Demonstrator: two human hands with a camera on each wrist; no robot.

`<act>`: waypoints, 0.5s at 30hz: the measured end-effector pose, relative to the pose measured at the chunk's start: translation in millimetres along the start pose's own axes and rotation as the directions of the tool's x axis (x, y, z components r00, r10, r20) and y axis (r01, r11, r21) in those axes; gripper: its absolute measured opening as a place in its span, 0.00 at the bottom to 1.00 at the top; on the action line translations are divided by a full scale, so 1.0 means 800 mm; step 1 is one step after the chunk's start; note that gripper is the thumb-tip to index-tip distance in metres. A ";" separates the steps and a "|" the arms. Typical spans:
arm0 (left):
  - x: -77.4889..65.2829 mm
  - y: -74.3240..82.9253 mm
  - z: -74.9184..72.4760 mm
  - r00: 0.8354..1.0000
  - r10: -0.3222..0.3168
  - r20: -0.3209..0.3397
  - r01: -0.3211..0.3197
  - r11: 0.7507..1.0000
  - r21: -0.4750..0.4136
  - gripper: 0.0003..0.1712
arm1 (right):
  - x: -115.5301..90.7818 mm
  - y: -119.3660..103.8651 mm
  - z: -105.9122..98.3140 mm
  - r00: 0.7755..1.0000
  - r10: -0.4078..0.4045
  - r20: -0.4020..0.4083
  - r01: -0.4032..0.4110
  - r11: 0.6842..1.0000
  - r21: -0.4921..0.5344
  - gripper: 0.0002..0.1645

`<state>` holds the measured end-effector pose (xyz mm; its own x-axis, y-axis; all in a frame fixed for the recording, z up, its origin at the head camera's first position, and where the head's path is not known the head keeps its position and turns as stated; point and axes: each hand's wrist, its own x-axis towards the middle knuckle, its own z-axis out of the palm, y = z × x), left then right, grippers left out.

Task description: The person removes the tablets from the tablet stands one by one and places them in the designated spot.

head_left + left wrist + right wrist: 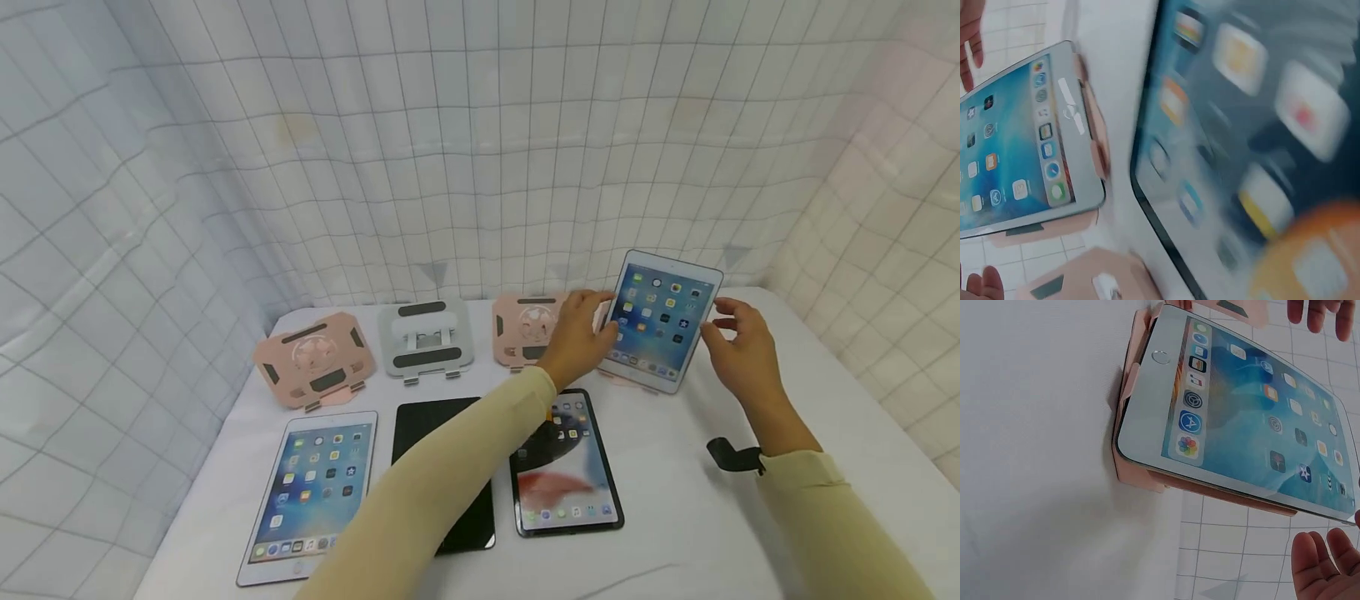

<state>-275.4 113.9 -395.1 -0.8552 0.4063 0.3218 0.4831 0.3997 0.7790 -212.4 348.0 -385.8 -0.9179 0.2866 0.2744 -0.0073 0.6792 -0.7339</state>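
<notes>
A white tablet with a lit home screen leans on a pink tablet stand at the right end of the row. The stand's lower lip holds the tablet's bottom edge in the right wrist view. My left hand is beside the tablet's left edge, thumb and fingers spread. Just off the right edge is my right hand, its fingers loosely bent and apart from the glass. Whether the right thumb touches the edge I cannot tell. Neither hand grips the tablet.
More stands line the back: pink, grey and pink. In front lie a white tablet, a dark-screened tablet partly under my left sleeve, and a black-framed lit tablet. White grid-patterned cloth walls surround the white table.
</notes>
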 end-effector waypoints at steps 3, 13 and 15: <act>0.008 0.001 0.007 0.999 -0.035 -0.004 0.035 0.999 -0.035 0.29 | 0.001 0.002 0.008 1.000 -0.017 -0.009 0.017 1.000 0.020 0.34; 0.032 0.007 0.016 0.988 -0.094 0.121 0.105 0.991 -0.080 0.35 | 0.009 0.003 0.024 1.000 -0.025 -0.005 0.025 0.999 0.031 0.36; 0.034 0.008 0.018 0.985 -0.112 0.134 0.123 0.989 -0.081 0.36 | 0.010 0.006 0.027 1.000 -0.023 -0.003 0.023 0.999 0.028 0.37</act>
<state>-293.3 139.5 -389.4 -0.8708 0.4655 0.1579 0.3575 0.3792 0.8535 -228.5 338.9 -400.8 -0.9161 0.2736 0.2930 -0.0390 0.6666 -0.7444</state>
